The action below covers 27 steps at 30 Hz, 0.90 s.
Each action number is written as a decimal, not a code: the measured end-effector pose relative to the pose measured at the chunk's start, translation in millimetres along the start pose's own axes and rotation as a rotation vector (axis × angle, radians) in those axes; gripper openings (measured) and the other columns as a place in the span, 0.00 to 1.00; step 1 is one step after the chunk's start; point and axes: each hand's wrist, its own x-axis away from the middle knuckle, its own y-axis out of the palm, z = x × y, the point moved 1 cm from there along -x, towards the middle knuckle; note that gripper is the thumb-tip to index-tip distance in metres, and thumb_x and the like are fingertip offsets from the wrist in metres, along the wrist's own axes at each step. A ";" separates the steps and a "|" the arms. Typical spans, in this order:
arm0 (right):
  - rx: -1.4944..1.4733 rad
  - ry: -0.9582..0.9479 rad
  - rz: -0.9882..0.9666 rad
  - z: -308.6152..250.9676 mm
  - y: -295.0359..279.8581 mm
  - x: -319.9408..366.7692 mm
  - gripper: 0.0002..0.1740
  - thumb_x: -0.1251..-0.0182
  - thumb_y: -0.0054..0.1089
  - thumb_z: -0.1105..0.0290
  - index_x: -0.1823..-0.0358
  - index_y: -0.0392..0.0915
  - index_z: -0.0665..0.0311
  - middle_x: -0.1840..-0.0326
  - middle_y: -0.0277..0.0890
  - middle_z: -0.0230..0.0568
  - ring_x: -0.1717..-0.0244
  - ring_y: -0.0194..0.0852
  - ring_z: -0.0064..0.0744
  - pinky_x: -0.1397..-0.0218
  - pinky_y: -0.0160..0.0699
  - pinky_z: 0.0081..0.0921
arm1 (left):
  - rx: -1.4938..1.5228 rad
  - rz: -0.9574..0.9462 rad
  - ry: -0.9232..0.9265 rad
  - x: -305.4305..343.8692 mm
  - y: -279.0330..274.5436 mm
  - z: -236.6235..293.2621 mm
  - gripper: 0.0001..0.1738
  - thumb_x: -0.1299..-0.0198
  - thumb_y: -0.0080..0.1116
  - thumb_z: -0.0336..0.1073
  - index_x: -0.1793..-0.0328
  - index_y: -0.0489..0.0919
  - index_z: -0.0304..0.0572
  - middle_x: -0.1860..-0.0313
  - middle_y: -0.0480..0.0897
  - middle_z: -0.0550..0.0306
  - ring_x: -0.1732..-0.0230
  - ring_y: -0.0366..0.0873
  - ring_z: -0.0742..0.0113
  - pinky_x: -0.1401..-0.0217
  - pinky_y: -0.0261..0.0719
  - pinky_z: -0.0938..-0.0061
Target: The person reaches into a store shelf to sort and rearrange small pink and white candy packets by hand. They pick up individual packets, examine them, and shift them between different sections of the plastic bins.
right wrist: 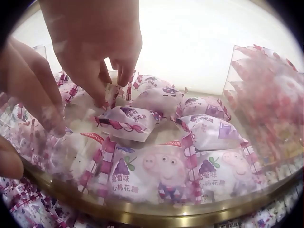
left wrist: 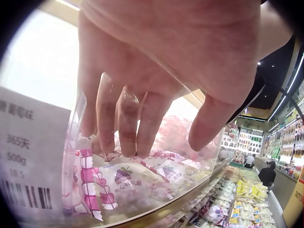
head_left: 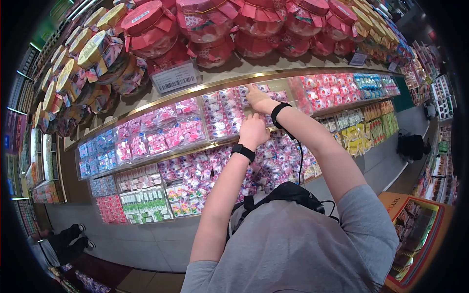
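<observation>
In the head view, the left hand (head_left: 254,131) is at the front edge of a clear bin of purple-and-white wrapped candies (head_left: 225,113), and the right hand (head_left: 260,101) reaches farther into it. The left wrist view shows the left hand (left wrist: 166,61) with fingers hanging down behind the clear panel, over candy packets (left wrist: 126,178); its thumb is apart from them. In the right wrist view, the right hand (right wrist: 95,42) pinches the end of a small packet (right wrist: 112,94) among others printed with grapes and a pig. The left hand's fingers (right wrist: 33,85) rest at the left.
Red-topped jars (head_left: 149,24) stand on the shelf above, behind a price label (head_left: 176,78). Bins of pink packets (head_left: 163,132) and red-and-white packets (head_left: 330,90) flank this one. More candies (head_left: 205,171) lie below. A person (left wrist: 267,175) is in the aisle.
</observation>
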 end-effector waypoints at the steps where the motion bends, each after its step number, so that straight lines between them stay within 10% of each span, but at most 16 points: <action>1: -0.008 -0.016 0.016 -1.9 -5.5 2.4 0.10 0.54 0.49 0.78 0.69 0.76 0.72 0.45 0.58 0.55 0.45 0.60 0.49 0.40 0.59 0.35 | 0.000 -0.002 0.001 0.2 2.1 -1.2 0.17 0.59 0.57 0.41 0.67 0.79 0.33 0.59 0.75 0.46 0.54 0.71 0.54 0.50 0.70 0.65; 27: -0.120 0.181 0.170 -5.7 -10.2 5.1 0.15 0.55 0.54 0.76 0.61 0.70 0.71 0.53 0.64 0.55 0.49 0.62 0.51 0.48 0.67 0.37 | -0.005 0.086 0.046 0.5 -0.4 -0.7 0.18 0.59 0.54 0.39 0.66 0.78 0.31 0.65 0.75 0.44 0.60 0.74 0.51 0.58 0.75 0.64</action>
